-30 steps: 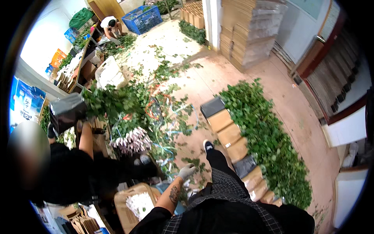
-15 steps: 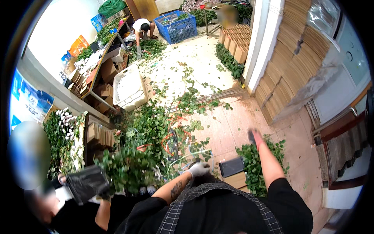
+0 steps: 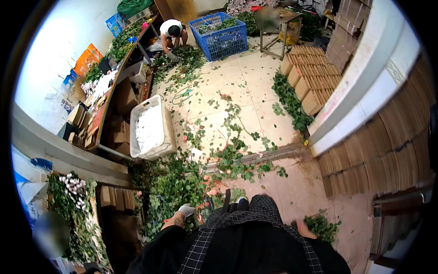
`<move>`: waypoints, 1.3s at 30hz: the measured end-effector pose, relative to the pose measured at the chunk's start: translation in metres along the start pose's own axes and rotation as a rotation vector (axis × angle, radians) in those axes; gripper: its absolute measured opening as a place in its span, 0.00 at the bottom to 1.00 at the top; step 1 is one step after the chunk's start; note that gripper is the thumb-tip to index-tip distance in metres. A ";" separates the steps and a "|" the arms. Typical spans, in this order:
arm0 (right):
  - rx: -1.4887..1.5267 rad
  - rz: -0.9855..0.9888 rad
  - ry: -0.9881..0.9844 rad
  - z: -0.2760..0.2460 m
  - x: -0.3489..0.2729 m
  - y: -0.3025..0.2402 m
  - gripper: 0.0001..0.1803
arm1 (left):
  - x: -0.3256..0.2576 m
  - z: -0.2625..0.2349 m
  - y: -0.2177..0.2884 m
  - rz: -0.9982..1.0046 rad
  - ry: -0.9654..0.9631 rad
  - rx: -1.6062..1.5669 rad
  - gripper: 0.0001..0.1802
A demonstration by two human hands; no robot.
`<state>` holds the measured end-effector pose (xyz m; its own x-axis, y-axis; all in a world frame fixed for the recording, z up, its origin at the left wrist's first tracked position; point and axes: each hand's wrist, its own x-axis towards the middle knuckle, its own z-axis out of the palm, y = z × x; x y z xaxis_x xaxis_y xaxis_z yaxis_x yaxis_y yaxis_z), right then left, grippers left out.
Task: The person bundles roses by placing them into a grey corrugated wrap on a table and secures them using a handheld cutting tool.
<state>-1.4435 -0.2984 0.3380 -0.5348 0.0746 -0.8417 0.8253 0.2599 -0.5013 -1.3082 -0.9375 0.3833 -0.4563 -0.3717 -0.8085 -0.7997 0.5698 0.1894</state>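
Leafy greens (image 3: 323, 226) rightward, long axis unclear

Leaves (image 3: 175, 189) left, basket (image 3: 165, 150) beyond, cardboard stack (image 3: 378, 153) right

Tiled floor (image 3: 264, 102), scattered green leaves (image 3: 175, 187), blue crate (image 3: 223, 44), possibly pink petals (image 3: 185, 138)

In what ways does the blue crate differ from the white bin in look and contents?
The blue crate has lattice walls, while the white bin looks mostly solid-sided. The blue crate holds green leafy stems; the white bin holds a white material I cannot identify. Both are open-topped and stand on the pale tiled floor.
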 end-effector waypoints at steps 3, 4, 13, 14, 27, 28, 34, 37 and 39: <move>0.072 0.270 0.035 -0.015 0.015 0.001 0.25 | 0.043 -0.072 0.071 0.071 -0.009 -0.111 0.24; 0.087 0.331 0.035 -0.016 0.028 -0.011 0.26 | 0.058 -0.091 0.096 0.092 0.052 -0.144 0.22; -0.118 0.162 -0.069 0.006 0.238 -0.320 0.33 | 0.177 -0.136 0.176 -0.041 0.098 -0.396 0.18; -0.187 0.032 -0.039 0.006 0.269 -0.386 0.34 | 0.177 -0.127 0.194 0.029 0.039 -0.334 0.17; -0.171 -0.886 0.133 0.261 0.393 -1.028 0.27 | 0.306 -0.348 0.335 -0.213 0.011 -0.560 0.26; -0.153 -0.932 -0.121 0.273 0.448 -1.014 0.31 | 0.336 -0.386 0.346 -0.188 0.030 -0.544 0.26; -1.033 0.066 -0.277 0.364 0.405 -0.901 0.21 | 0.452 -0.571 0.380 -0.096 0.175 -0.704 0.24; -0.801 0.203 -0.288 0.372 0.420 -0.902 0.20 | 0.520 -0.661 0.401 0.108 0.360 -0.804 0.17; -0.728 0.256 -0.274 0.399 0.445 -0.929 0.19 | 0.563 -0.677 0.385 0.140 0.444 -0.836 0.17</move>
<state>-2.3757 -0.8903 0.3497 -0.2045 0.0026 -0.9789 0.5409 0.8338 -0.1108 -2.1370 -1.4235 0.3786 -0.5377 -0.6818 -0.4961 -0.6686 -0.0136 0.7435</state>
